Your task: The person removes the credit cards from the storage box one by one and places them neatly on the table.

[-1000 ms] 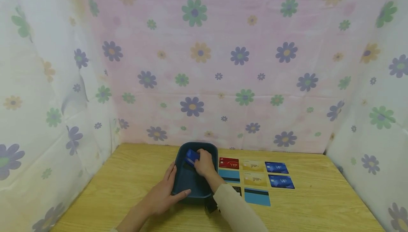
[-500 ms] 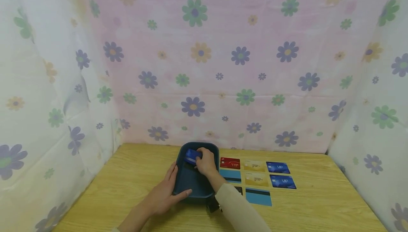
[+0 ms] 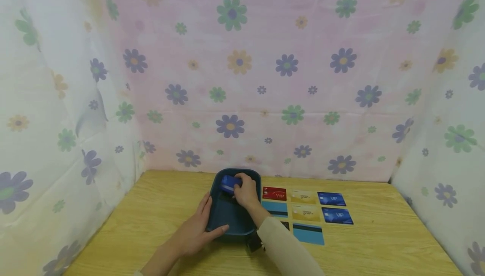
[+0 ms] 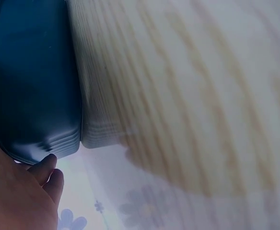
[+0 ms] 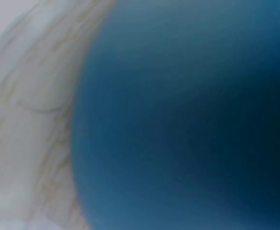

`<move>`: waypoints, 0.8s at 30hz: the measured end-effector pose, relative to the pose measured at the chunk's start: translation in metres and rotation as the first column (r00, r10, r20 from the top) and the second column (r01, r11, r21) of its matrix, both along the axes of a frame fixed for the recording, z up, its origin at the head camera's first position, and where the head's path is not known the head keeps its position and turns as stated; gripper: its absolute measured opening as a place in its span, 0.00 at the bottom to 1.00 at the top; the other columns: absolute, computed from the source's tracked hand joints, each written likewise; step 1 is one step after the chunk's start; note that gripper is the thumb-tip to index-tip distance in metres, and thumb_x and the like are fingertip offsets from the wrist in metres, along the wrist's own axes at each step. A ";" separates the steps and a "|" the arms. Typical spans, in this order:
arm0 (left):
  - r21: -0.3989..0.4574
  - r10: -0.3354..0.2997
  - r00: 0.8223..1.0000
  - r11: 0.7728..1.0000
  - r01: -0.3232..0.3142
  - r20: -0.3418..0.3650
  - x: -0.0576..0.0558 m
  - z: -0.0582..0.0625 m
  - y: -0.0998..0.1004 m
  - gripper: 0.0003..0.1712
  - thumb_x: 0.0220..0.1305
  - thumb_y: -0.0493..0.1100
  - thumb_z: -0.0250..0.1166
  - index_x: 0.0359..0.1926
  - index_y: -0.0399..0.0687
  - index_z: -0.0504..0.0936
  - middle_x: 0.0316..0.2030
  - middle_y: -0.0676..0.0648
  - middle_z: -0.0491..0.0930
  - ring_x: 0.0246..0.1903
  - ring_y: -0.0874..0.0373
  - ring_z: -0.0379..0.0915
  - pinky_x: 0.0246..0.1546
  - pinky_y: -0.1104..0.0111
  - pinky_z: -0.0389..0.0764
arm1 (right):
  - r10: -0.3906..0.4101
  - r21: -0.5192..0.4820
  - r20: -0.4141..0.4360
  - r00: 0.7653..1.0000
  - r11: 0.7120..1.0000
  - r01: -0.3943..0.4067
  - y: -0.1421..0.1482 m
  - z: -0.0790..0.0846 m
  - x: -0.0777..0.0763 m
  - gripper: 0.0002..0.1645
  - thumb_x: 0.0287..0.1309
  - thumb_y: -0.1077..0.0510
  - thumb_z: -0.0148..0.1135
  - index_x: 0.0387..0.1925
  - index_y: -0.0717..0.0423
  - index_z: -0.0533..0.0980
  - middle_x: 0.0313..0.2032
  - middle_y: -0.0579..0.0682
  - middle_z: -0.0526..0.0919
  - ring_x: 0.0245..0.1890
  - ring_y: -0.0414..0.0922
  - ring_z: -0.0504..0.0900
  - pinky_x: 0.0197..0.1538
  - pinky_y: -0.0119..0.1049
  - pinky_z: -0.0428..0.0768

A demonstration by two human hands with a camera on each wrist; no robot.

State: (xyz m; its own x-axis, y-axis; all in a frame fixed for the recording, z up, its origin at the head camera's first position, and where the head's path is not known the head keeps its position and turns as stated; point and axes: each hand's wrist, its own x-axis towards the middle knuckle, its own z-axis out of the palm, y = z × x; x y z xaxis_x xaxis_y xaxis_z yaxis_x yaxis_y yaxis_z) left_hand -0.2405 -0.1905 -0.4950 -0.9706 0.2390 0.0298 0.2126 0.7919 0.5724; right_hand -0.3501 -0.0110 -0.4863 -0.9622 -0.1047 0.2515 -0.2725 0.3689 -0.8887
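Note:
A dark blue plastic tray (image 3: 231,217) stands near the back of the table, in front of the flowered cloth. My left hand (image 3: 195,231) holds it at the near left, fingers along the outer left wall and thumb over the near rim. The left wrist view shows fingertips (image 4: 46,165) against the tray's ribbed corner. Inside the tray's far end, my right hand (image 3: 246,191) pinches a blue card (image 3: 230,184) with a paler band, which looks curved in this view. A blurred, dark blue tray wall (image 5: 130,120) fills most of the right wrist view.
Right of the tray lie several cards in rows: a red VIP card (image 3: 274,194), gold cards (image 3: 306,213), blue VIP cards (image 3: 337,215) and light blue striped cards (image 3: 308,234). A small black object (image 3: 254,242) sits by the tray's near right corner, beside my sleeve.
The blue card has shifted slightly to the right in the tray with my right hand and now looks more curved. My left hand stays in place on the tray.

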 end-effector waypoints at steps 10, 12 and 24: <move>-0.014 0.007 1.000 1.000 -0.007 0.001 -0.001 -0.001 -0.003 0.67 0.62 0.81 0.56 0.82 0.42 0.40 0.82 0.42 0.35 0.75 0.39 0.55 0.67 0.43 0.67 | -0.015 -0.025 -0.015 1.000 1.000 0.014 -0.001 0.006 0.001 0.19 0.66 0.73 0.55 0.57 0.66 0.78 0.54 0.69 0.80 0.19 0.44 0.84 0.26 0.35 0.83; -0.011 0.006 1.000 1.000 -0.006 0.002 -0.001 -0.001 -0.001 0.68 0.62 0.80 0.56 0.82 0.41 0.41 0.82 0.42 0.35 0.74 0.38 0.56 0.66 0.43 0.67 | -0.016 -0.028 -0.027 1.000 1.000 0.015 0.000 0.007 0.002 0.19 0.65 0.74 0.56 0.56 0.66 0.78 0.53 0.69 0.81 0.18 0.43 0.83 0.25 0.34 0.83; -0.001 0.010 1.000 1.000 -0.010 0.025 -0.002 0.001 0.001 0.66 0.63 0.78 0.58 0.82 0.40 0.41 0.82 0.41 0.36 0.72 0.36 0.61 0.64 0.42 0.69 | 0.014 0.008 -0.060 0.998 1.000 -0.014 0.010 0.028 0.017 0.21 0.64 0.73 0.57 0.56 0.61 0.81 0.54 0.64 0.83 0.22 0.54 0.86 0.25 0.34 0.81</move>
